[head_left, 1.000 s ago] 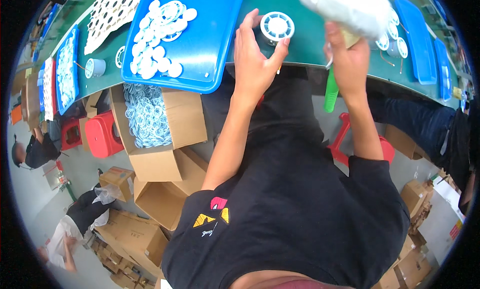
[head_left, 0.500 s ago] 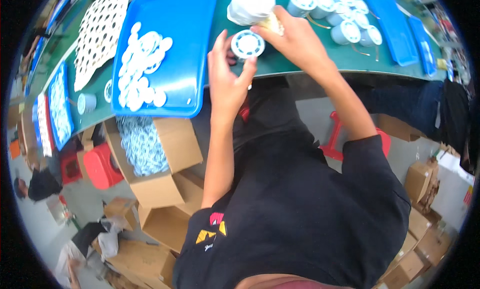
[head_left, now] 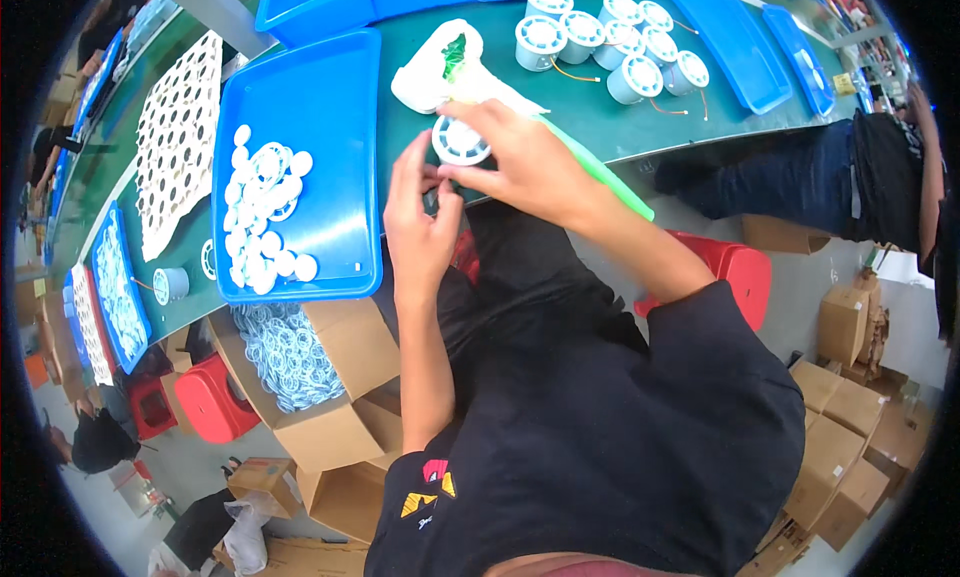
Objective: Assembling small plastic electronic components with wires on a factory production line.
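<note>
A small light-blue cylinder with a white slotted ring cap (head_left: 461,140) is between my two hands, above the table's front edge. My right hand (head_left: 525,167) grips it from the right, thumb below and index finger above. Around its left and lower side curl the fingers of my left hand (head_left: 424,222); its lower part is hidden behind them. Just beyond lies a crumpled white bag (head_left: 430,72) with green showing in its opening. From beneath my right forearm a bright green strip (head_left: 610,177) sticks out.
Left of my hands, a blue tray (head_left: 335,177) bears white discs and rings. Several similar cylinders (head_left: 635,79) with wires stand at the right, beside another blue tray (head_left: 725,47). A cardboard box (head_left: 355,352) of pale-blue rings sits below the table's edge. Further left lies a perforated white sheet (head_left: 178,142).
My right hand has come off the white bag and onto the cylinder, which has moved slightly left and nearer me. The bag now lies lower, with its green opening and the green strip showing.
</note>
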### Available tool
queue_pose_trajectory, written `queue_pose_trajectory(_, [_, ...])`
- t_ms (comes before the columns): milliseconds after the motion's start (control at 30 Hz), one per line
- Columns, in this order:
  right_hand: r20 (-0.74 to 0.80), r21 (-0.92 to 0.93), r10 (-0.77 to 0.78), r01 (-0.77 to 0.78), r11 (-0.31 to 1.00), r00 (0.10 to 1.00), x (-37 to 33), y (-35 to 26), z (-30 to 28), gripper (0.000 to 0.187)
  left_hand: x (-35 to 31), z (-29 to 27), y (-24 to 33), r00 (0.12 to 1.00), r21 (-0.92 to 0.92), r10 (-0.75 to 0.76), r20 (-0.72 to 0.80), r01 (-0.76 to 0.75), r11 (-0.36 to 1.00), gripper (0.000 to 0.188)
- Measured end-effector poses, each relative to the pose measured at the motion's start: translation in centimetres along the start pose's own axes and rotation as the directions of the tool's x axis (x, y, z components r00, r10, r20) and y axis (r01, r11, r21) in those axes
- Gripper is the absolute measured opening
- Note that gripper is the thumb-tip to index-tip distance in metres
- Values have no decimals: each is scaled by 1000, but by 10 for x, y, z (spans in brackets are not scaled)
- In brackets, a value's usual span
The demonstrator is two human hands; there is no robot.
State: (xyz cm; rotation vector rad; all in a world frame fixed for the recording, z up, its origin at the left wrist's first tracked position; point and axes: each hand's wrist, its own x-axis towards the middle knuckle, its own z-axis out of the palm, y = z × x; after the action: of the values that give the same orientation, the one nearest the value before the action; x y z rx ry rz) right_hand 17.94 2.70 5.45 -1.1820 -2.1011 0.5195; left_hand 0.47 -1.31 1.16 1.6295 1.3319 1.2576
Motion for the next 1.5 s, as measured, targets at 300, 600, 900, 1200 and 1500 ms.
queue_pose_trajectory(300, [-327, -332, 81, -195, 923, 942, -29, 59, -93, 64, 6, 8, 6, 998, 32, -31, -59, 33, 999, 47])
queue_pose_trajectory(600, [-244, -591, -136, -36, 806, 960, -27, 103, -97, 74, 10, -1, 8, 1000, -5, 27, -14, -27, 1000, 50])
queue_pose_trajectory(900, [-204, -673, -107, -60, 737, 973, -18, 133, -115, 76, 76, 49, 72, 897, 215, 369, 244, -421, 881, 66])
queue_pose_trajectory(1200, [-240, -630, -190, -4, 777, 952, -16, 140, -115, 77, 187, 144, 20, 821, 485, 478, 313, -571, 663, 63])
queue_pose_trajectory(1500, [-229, -602, -219, 39, 798, 949, -21, 142, -124, 83, 194, 142, 27, 812, 521, 400, 424, -580, 626, 61])
